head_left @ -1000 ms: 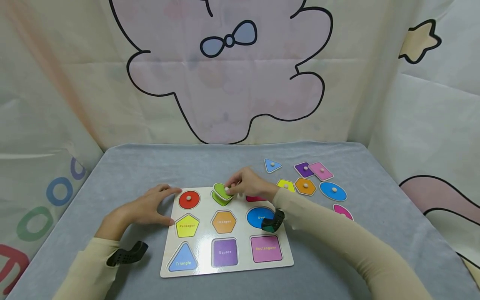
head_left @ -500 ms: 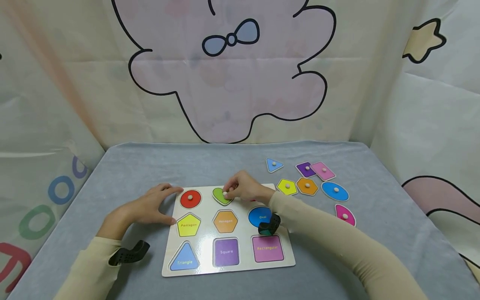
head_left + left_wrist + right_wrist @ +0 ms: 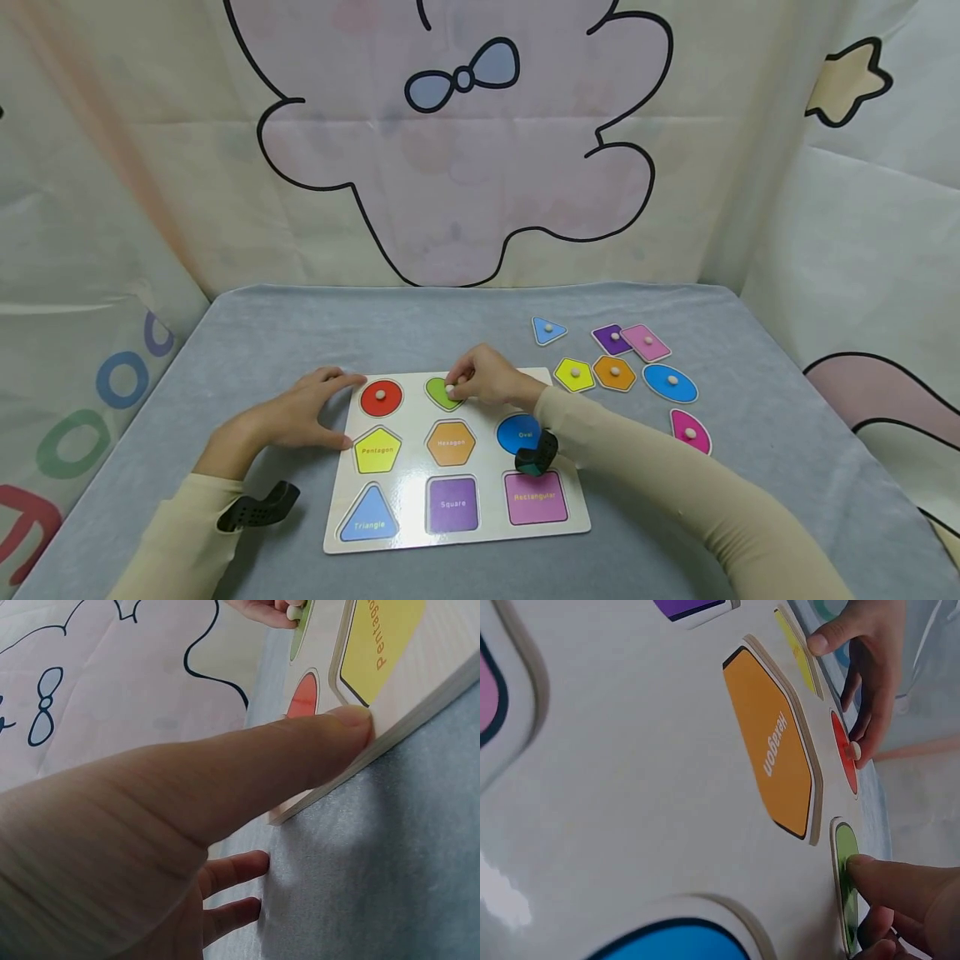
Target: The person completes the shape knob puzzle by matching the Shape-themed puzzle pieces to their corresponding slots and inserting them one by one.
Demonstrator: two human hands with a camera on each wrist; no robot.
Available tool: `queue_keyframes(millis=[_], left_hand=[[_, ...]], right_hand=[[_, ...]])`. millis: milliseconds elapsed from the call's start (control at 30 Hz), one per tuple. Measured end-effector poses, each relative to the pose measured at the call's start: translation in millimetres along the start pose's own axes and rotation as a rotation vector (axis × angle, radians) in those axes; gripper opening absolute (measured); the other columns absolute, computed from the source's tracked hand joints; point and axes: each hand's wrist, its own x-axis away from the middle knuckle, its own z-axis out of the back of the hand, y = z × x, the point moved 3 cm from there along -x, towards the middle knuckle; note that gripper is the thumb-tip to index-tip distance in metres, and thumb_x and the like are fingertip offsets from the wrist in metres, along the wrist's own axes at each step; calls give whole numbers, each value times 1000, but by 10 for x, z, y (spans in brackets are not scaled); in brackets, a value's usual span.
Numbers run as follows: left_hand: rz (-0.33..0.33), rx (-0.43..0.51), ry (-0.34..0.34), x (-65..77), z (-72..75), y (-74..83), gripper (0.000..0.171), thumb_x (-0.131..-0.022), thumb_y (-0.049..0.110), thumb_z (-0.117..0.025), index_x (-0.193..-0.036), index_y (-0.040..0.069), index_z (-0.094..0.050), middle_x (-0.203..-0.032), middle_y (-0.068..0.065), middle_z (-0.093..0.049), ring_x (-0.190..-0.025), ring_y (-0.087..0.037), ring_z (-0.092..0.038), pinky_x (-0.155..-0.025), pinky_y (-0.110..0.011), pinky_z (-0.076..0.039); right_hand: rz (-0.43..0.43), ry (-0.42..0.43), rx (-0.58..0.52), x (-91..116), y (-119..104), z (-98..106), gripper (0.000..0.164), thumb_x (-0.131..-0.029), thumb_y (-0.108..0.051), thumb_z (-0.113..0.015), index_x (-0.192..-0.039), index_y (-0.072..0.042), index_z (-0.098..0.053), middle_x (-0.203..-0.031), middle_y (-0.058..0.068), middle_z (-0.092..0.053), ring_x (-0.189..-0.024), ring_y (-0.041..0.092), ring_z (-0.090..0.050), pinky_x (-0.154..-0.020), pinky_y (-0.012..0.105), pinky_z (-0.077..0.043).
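A white wooden puzzle board (image 3: 411, 479) lies on the table with labelled shape recesses. In its back row, the green heart piece (image 3: 437, 390) sits at its heart recess. My right hand (image 3: 489, 375) pinches the piece's small white knob, and in the right wrist view the thumb (image 3: 889, 883) lies against the green face. My left hand (image 3: 296, 412) rests at the board's left edge with thumb and fingers spread; its thumb tip (image 3: 349, 724) presses the rim beside the yellow pentagon recess (image 3: 382, 637). The red circle piece (image 3: 381, 405) is in place at the back left corner.
Loose knobbed pieces lie right of the board: a blue triangle (image 3: 550, 334), purple square (image 3: 606, 338), pink rectangle (image 3: 652, 348), yellow pentagon (image 3: 573, 382), orange hexagon (image 3: 614, 379), blue oval (image 3: 667, 392) and a magenta piece (image 3: 690, 440). Square and rectangle overlap. Blue-grey cloth (image 3: 375, 325) covers the table.
My right hand has lowered the green heart piece from a tilted position above its recess down onto it. The left hand keeps its place at the board's edge.
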Motion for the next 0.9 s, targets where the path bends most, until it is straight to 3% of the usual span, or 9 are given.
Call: queue_keyframes(millis=[900], left_hand=[[2, 1, 4, 0, -6, 4, 93, -73, 38, -89, -152, 17, -45, -154, -27, -35, -137, -49, -35, -105, -73, -40]], right_hand=[[16, -30, -18, 24, 16, 28, 13, -87, -8, -79, -99, -5, -80, -78, 0, -58, -81, 15, -52, -65, 19, -43]])
